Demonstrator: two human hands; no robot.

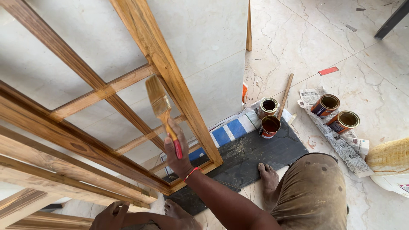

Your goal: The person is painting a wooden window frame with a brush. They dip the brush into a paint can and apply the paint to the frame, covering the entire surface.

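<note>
Marble floor below; right hand (178,150) grips flat-bristled paintbrush (161,108) against grainy wooden frame (170,76); left hand (111,215) rests curled.

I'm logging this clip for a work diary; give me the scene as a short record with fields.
right hand: right hand grips a red-handled paintbrush, bristles up beside the upright bar of a wooden frame
left hand: left hand rests low, near the frame's bottom edge
cans: four open tins; two on a dark mat, two on newspaper
other: wooden stick beside the tins
floor: pale marble tiles
</note>
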